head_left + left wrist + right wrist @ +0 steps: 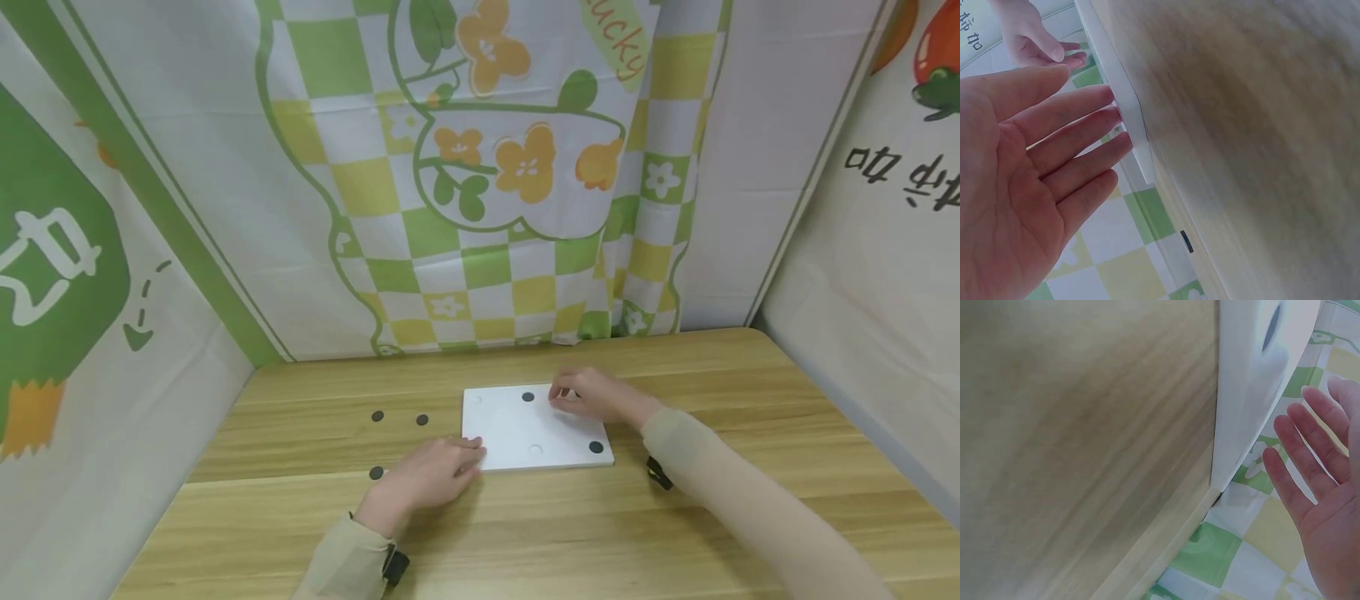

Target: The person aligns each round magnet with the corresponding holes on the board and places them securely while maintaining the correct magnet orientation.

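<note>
A white rectangular board (510, 425) lies flat on the table. Dark round discs sit on it: one near the far edge (528, 397), another at the near right corner (596, 447). Pale round recesses show near its far left corner (477, 400) and near edge (536, 448). My left hand (431, 473) rests its straight fingertips on the board's left edge; the left wrist view shows the palm (1022, 181) with nothing in it. Over the far right part of the board hovers my right hand (592, 393), its fingers (1300, 450) loosely extended and holding nothing.
Left of the board, three loose dark discs lie on the wooden table (300, 433): two farther back (377, 416) (422, 420) and one nearer (377, 472), close to my left wrist. A checkered green and yellow curtain (480, 267) hangs behind the table.
</note>
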Motion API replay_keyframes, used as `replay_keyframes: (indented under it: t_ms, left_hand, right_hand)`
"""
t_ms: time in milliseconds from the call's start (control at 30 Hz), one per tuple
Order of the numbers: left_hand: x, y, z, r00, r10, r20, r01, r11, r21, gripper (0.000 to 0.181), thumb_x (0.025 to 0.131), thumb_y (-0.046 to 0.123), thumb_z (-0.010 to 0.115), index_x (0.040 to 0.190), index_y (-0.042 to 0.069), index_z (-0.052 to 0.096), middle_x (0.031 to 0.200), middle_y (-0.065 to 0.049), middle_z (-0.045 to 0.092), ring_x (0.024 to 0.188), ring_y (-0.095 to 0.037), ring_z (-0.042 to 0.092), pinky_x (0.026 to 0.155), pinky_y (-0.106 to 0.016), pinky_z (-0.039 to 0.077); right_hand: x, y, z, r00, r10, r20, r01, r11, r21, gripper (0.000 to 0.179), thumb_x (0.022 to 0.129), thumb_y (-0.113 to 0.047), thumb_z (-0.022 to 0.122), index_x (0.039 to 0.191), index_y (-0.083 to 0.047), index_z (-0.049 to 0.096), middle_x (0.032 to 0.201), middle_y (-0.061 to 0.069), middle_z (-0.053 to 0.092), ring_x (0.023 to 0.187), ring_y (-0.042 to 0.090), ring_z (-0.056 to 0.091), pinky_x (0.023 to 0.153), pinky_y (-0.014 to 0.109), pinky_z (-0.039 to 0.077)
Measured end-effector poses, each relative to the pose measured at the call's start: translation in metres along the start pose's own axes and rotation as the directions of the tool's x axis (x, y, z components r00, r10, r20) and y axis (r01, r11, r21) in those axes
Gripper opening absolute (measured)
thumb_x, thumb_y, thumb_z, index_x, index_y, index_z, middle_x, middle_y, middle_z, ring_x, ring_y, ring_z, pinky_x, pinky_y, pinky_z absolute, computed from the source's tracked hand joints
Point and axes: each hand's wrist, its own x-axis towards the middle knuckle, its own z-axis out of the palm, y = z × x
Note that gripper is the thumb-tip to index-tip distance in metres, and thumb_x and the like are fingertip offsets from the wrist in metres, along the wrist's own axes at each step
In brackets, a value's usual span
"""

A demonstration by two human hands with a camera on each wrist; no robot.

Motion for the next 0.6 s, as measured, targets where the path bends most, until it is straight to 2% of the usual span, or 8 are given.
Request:
replay_keyframes:
  t_ms: [333,600]
  left_hand:
    - [0.000,0.000,0.000,1.000,0.001,-0.004,-0.001,1.000,-0.005,0.037,0.097,0.024,0.050,0.130,0.008,0.057,0.139,-0.008,0.052,0.127,-0.027,0.052,0.108,-0.042,0.041]
    - [0.001,0.001,-0.001,1.000,-0.002,0.005,0.002,1.000,-0.001,0.037,0.098,0.024,0.050,0.130,0.008,0.057,0.139,-0.008,0.052,0.127,-0.028,0.051,0.109,-0.043,0.040]
  right_hand:
    - [-0.015,-0.007,-0.001,0.999,0.039,-0.004,-0.039,0.999,-0.013,0.014,0.093,-0.024,0.060,0.100,-0.017,0.070,0.101,-0.003,0.064,0.091,0.013,0.063,0.077,0.026,0.056]
    - [-0.027,-0.011,0.001,1.000,-0.001,-0.027,0.001,1.000,-0.028,0.015,0.093,-0.021,0.060,0.101,-0.014,0.071,0.101,-0.002,0.065,0.090,0.012,0.063,0.078,0.026,0.056]
